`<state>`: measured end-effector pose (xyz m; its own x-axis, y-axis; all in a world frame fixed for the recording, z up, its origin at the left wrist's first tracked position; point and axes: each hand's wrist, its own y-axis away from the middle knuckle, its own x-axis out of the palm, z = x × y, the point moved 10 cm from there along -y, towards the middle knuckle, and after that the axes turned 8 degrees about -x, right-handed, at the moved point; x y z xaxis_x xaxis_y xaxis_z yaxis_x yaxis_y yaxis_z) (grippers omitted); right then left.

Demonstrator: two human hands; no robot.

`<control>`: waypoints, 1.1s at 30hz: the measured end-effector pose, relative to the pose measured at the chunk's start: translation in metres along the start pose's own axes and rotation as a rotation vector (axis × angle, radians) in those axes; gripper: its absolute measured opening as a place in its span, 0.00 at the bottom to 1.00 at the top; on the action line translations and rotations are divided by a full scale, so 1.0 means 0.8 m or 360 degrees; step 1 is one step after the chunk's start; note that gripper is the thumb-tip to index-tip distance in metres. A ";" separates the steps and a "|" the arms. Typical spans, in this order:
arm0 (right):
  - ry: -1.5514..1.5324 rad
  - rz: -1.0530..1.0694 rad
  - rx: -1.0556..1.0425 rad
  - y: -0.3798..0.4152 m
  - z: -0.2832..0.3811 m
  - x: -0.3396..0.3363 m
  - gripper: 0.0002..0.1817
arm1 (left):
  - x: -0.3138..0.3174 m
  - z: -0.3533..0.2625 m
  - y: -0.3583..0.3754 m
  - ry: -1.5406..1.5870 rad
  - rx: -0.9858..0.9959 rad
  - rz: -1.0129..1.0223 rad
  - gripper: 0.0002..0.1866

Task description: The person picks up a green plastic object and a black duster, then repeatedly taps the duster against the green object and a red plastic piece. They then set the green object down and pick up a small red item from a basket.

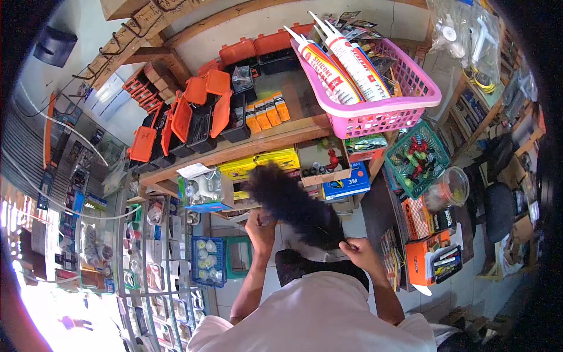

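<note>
A black feather duster (293,202), with thick fluffy plumes, slants in front of the lower shelf. My right hand (359,253) is closed around its lower right end. The duster's far tip reaches up to the yellow boxes (275,159) on the lower shelf. My left hand (261,229) is raised just below the duster's upper left part, beside the shelf edge. Its fingers are curled in, and what they hold, if anything, I cannot make out. Close to the duster, an open cardboard box (328,176) holds red and dark small items.
On the upper shelf stand black bins with orange lids (199,120) and a pink basket (381,108) with sealant tubes. A green basket (413,158) and an orange box (419,261) are at the right. A blue crate (208,278) sits low left, near glass display shelves.
</note>
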<state>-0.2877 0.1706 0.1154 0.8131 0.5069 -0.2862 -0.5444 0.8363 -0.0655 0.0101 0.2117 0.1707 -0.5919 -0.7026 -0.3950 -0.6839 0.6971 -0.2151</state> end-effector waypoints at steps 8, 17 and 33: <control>0.0015 0.0083 -0.0024 -0.004 -0.011 0.012 0.22 | -0.012 -0.036 0.009 -0.0178 0.0396 -0.0089 0.14; -0.0003 0.0053 0.0029 -0.002 -0.025 0.010 0.24 | -0.008 -0.043 0.013 -0.0171 0.0349 -0.0047 0.16; -0.0085 0.0273 0.0091 0.002 -0.025 0.012 0.22 | -0.010 -0.022 0.008 -0.0235 0.0415 0.0016 0.14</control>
<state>-0.2848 0.1727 0.0932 0.7198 0.6524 -0.2372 -0.6649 0.7462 0.0345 0.0030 0.2194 0.1887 -0.5166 -0.6807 -0.5194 -0.5345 0.7303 -0.4254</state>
